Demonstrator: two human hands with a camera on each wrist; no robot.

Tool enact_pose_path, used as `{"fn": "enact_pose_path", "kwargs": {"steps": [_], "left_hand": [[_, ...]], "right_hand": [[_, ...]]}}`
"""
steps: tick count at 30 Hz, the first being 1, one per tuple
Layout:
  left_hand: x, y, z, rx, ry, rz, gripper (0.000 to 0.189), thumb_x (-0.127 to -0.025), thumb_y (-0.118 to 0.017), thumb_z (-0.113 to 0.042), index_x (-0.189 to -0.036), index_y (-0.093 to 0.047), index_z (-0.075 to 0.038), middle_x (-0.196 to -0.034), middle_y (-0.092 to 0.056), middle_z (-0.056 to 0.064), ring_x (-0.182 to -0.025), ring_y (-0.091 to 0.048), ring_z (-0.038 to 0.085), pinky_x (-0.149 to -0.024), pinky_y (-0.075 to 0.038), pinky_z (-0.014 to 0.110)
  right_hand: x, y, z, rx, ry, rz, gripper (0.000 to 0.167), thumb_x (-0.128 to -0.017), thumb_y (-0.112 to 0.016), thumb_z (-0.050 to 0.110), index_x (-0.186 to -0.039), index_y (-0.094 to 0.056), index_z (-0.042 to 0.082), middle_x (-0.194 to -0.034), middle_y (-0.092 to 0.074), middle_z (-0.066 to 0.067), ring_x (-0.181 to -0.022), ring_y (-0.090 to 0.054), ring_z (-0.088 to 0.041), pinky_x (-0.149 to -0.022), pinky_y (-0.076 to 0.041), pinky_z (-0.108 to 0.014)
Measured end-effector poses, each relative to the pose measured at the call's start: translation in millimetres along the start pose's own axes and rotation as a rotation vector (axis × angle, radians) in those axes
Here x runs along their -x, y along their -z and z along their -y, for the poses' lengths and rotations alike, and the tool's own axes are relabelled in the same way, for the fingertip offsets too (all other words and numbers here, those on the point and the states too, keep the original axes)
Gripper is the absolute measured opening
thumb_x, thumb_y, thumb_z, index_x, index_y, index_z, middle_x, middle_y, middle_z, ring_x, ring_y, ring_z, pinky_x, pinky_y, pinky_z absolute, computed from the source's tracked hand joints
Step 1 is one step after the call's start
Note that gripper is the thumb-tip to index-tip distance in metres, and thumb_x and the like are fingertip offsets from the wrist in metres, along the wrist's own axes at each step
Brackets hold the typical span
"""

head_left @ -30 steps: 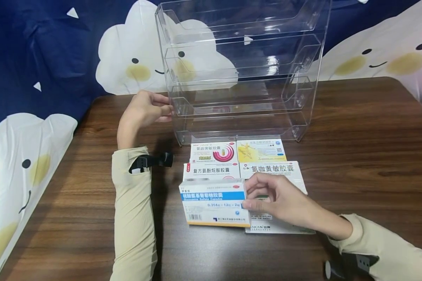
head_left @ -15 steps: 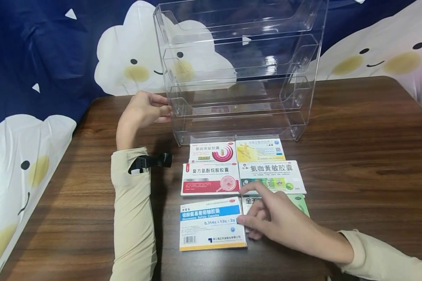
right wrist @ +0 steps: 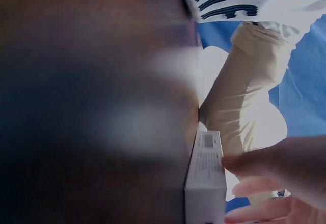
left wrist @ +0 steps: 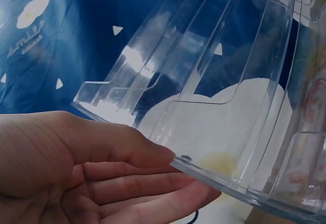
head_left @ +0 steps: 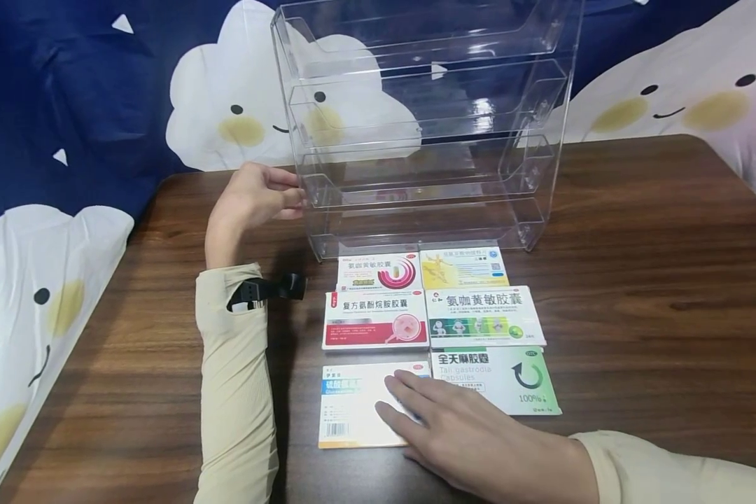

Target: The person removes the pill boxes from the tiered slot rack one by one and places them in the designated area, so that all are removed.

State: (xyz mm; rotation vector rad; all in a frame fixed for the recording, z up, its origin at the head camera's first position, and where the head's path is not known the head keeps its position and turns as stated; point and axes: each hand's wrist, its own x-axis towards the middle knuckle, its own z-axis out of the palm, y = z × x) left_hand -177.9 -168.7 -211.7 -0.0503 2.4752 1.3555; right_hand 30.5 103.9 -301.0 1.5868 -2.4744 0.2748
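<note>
My right hand (head_left: 479, 427) lies over a white, blue and orange medicine box (head_left: 346, 413), fingers extended across its right part. In the right wrist view, thumb and fingers are by a white box side (right wrist: 206, 163). My left hand (head_left: 248, 199) touches the left side of a clear tiered plastic rack (head_left: 425, 199). From the left wrist, its thumb (left wrist: 147, 150) and fairly straight fingers meet the clear side panel (left wrist: 254, 196). Right of the blue-banded box lies a green and white medicine box (head_left: 498, 381), partly under the right hand.
Behind these lie a red and white box (head_left: 374, 322), a white box with green pictures (head_left: 485, 318), a box with pink rings (head_left: 378, 271) and a yellow and white box (head_left: 465, 269). All are on the brown wooden table (head_left: 655, 280), before a blue cloud-print cloth (head_left: 88, 77).
The blue-banded box has come down from a tilted hold onto the table, in front of the red box. My right hand's fingers have straightened over it. The left hand stays at the rack.
</note>
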Motion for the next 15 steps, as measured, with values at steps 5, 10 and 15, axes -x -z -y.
{"fn": "enact_pose_path", "kwargs": {"steps": [5,10,15], "left_hand": [[-0.5,-2.0,-0.6,-0.003,-0.009,-0.002,0.038,-0.095,-0.058,-0.002,-0.13,-0.052,0.011,-0.122,-0.06,0.029,-0.072,-0.068,0.005,-0.081,-0.059,0.025],[-0.9,-2.3,-1.8,-0.003,-0.017,-0.002,0.038,-0.095,-0.058,-0.002,-0.13,-0.052,0.011,-0.122,-0.06,0.029,-0.077,-0.069,0.009,-0.08,-0.06,0.024],[-1.9,-2.6,-3.1,0.001,-0.02,0.001,0.038,-0.095,-0.058,-0.002,-0.13,-0.052,0.011,-0.122,-0.06,0.029,-0.076,-0.069,0.009,-0.077,-0.06,0.021]], "right_hand": [[-1.9,-3.0,-1.8,0.028,-0.01,-0.043,0.035,-0.084,-0.075,0.028,-0.111,-0.068,0.008,-0.115,-0.067,-0.015,-0.109,-0.063,-0.025,-0.085,-0.06,-0.034],[-3.5,-1.9,-5.9,0.032,-0.035,-0.037,0.033,-0.083,-0.076,0.027,-0.108,-0.069,0.007,-0.115,-0.067,-0.016,-0.109,-0.063,-0.026,-0.084,-0.06,-0.035],[-3.5,-0.6,-10.5,0.003,-0.066,-0.013,0.03,-0.086,-0.073,0.026,-0.109,-0.069,0.007,-0.116,-0.067,-0.015,-0.111,-0.063,-0.026,-0.087,-0.059,-0.037]]}}
